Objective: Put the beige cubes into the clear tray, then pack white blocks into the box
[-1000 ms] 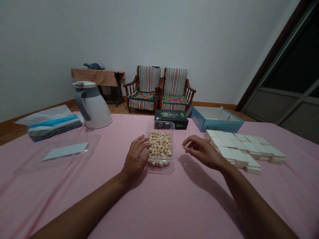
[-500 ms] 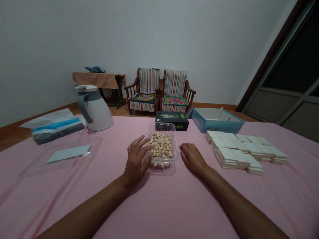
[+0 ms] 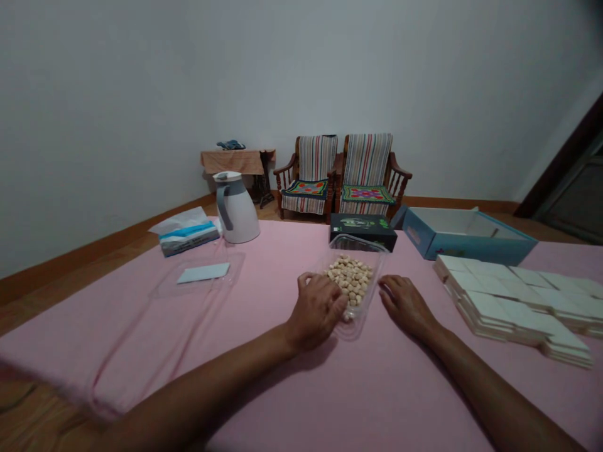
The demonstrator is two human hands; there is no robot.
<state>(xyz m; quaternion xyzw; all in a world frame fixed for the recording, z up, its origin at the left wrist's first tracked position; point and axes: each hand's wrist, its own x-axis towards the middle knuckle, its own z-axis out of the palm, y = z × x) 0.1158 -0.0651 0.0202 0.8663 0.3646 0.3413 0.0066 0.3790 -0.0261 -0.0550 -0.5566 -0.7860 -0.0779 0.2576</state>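
Note:
A clear plastic tray (image 3: 358, 242) holding several small beige round pieces (image 3: 351, 276) lies on the pink tablecloth (image 3: 367, 389). My left hand (image 3: 318, 311) rests against the tray's left rim with its fingers curled over the edge. On the other side of the tray, my right hand (image 3: 405, 304) lies flat on the cloth, fingers stretched out and holding nothing, close to the right rim.
Stacks of flat white pieces (image 3: 518, 301) lie at the right, behind them an open blue box (image 3: 461, 233). A black box (image 3: 362, 225) sits behind the tray. At the left are a white jug (image 3: 235, 207), a tissue pack (image 3: 188, 231) and a clear lid (image 3: 202, 273). Two striped chairs (image 3: 343, 176) stand beyond.
My right hand came down from a raised pinch and now lies flat beside the tray. My left hand's fingers curled onto the tray rim. The view swung to the left.

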